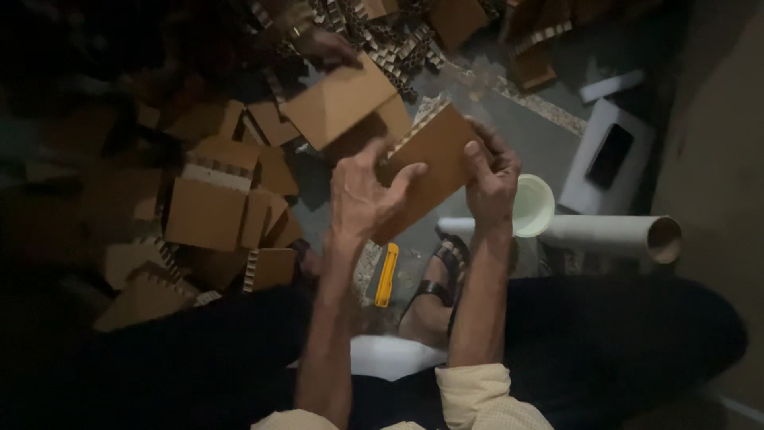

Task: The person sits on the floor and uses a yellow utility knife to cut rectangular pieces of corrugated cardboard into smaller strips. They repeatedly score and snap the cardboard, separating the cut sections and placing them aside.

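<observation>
Both of my hands hold one brown honeycomb cardboard piece [434, 163] in front of me. My left hand [364, 195] grips its lower left edge, thumb on the face. My right hand [492, 181] clasps its right edge. The piece is tilted, with its open cell edge showing along the top left. Beyond it another person's hand [322, 46] holds a second flat cardboard piece [338, 99].
Several cut cardboard pieces [211, 211] lie heaped on the floor at left. A yellow utility knife [387, 275] lies by my sandalled foot [438, 279]. A white cup [535, 205], a cardboard tube [613, 233] and a dark phone [610, 155] on a white box are at right.
</observation>
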